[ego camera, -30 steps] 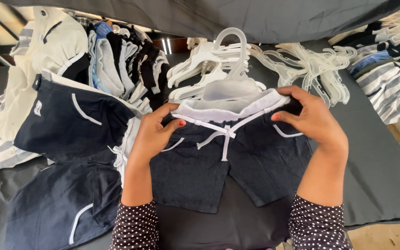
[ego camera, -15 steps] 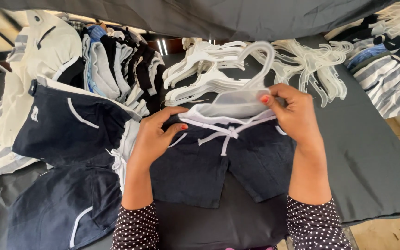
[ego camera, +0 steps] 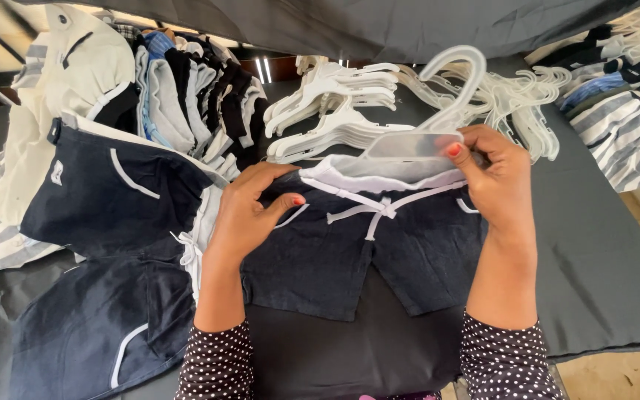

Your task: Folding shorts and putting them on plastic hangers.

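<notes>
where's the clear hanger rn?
Head view, upper centre-right: the clear hanger is pinched in the right hand at the waistband of the dark shorts, just in front of the white hanger pile.

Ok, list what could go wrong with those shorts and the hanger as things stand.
1. The right hand pinches the clear hanger at one end of the waistband only; the left hand end of the dark shorts may slip off and hang crooked.
2. The white drawstring lies loose at the waistband and could snag on the hanger.
3. The hanger's hook sits close to the pile of white hangers and might catch one.
</notes>
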